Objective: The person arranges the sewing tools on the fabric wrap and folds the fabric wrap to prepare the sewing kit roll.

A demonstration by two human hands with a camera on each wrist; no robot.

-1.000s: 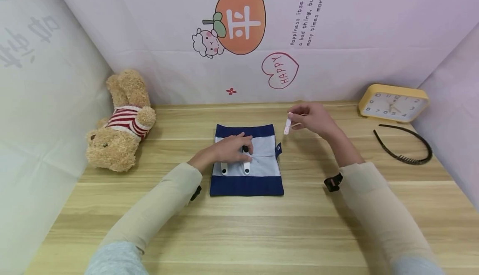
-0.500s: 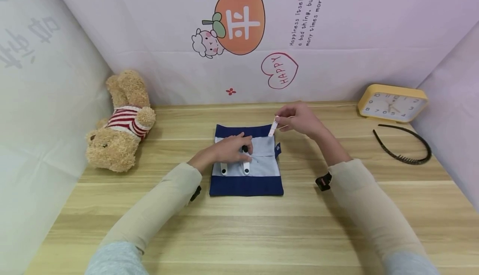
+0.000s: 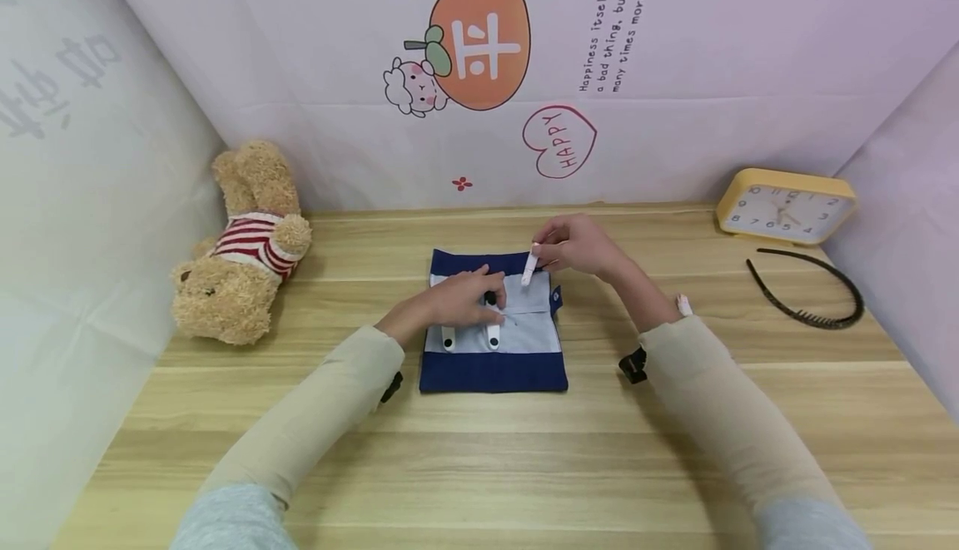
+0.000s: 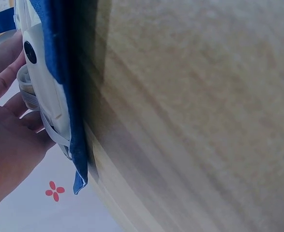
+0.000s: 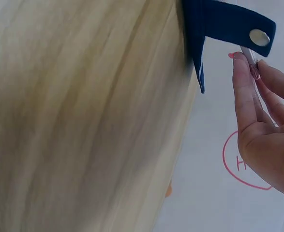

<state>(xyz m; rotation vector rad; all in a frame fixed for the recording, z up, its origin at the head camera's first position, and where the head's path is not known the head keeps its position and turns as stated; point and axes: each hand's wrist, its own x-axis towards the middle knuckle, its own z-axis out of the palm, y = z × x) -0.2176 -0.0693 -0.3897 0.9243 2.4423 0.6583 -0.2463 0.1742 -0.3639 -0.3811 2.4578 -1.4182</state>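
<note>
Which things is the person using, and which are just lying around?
Seem part of the job:
unfolded fabric pouch, under the left hand
white strips with black dots, on the pouch
slim white stick, pinched by the right hand

Seem just lying about:
teddy bear
yellow desk clock
dark headband
half-hidden white thing by right sleeve (unsure)

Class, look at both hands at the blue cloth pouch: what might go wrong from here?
The right hand pinches the white stick near one end, so it might slip.

The left hand is over the white pieces with black dots on the cloth pouch; a shift might knock one askew.

A small white item shows beside the right sleeve, which might brush it away.
</note>
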